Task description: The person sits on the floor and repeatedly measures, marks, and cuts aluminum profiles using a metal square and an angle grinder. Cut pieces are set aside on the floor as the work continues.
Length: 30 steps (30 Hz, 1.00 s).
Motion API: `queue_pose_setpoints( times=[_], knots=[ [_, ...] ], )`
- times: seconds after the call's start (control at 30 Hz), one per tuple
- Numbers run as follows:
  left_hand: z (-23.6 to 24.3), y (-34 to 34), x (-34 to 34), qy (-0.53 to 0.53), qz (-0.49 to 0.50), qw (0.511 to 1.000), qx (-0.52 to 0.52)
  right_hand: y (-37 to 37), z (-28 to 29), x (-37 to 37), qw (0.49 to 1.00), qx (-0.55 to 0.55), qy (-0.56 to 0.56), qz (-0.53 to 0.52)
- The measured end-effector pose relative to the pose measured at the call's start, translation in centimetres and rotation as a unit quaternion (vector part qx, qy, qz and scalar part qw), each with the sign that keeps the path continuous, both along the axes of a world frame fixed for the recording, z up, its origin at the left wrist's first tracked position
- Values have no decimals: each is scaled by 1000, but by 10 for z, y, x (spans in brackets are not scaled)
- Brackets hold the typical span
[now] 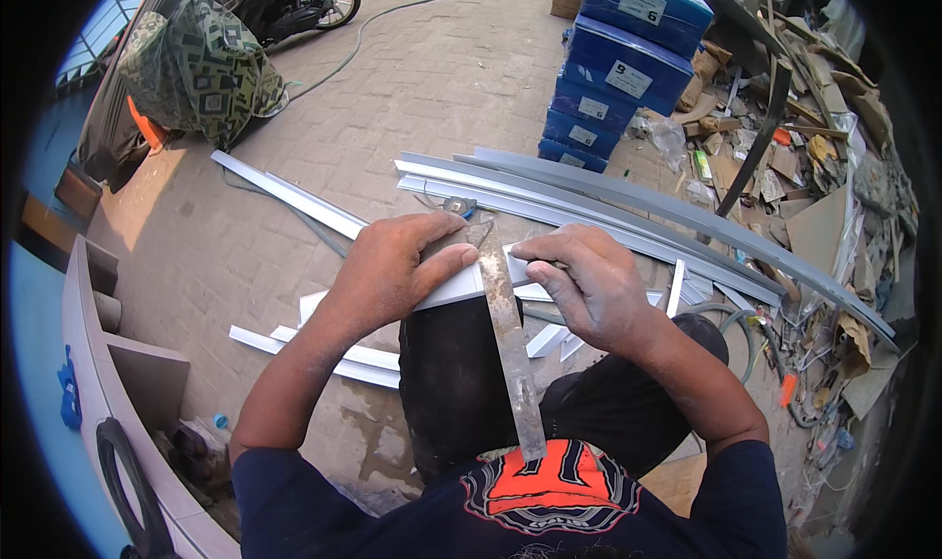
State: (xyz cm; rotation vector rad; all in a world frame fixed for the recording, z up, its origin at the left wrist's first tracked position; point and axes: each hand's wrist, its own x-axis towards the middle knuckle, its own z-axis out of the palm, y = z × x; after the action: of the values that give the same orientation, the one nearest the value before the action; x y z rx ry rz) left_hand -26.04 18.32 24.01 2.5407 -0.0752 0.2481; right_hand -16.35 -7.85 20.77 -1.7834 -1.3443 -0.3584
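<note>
A white profile strip (456, 286) lies across my raised knee. Over it crosses a worn, stained flat metal strip (508, 328), like the blade of a square, slanting down toward my shirt. My left hand (407, 255) is closed on the profile, its thumb and forefinger against the metal strip near its upper end. Just right of the strip, my right hand (589, 284) is closed in a pinch at the profile's edge. A small dark thing seems to sit in that pinch, too hidden to name. Beyond the hands, a blue tape measure (459, 207) rests on the ground.
Long aluminium profiles (608, 201) lie ahead to the right; shorter white pieces (324, 358) lie around my legs. Blue boxes (628, 58) stand stacked beyond, beside a heap of debris (805, 157). A patterned cover (211, 68) and a motorcycle (314, 4) are at the far left.
</note>
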Motion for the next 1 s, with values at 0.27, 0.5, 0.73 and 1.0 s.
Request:
queue_pose_setpoints(
  times=[0.27, 0.5, 0.73, 1.0],
  knots=[
    [3, 0, -3, 13, 1, 1000, 9, 2, -1, 0, 1000, -22, -2, -3],
    [1, -3, -5, 0, -1, 1000, 8, -3, 5, 0, 998, -37, 50, 16],
    [0, -5, -16, -16, 12, 1000, 15, -30, 22, 32, 985, -161, 25, -54],
    [115, 36, -64, -347, 9, 923, -167, -45, 2, 52, 954, -234, 183, 42]
  ],
)
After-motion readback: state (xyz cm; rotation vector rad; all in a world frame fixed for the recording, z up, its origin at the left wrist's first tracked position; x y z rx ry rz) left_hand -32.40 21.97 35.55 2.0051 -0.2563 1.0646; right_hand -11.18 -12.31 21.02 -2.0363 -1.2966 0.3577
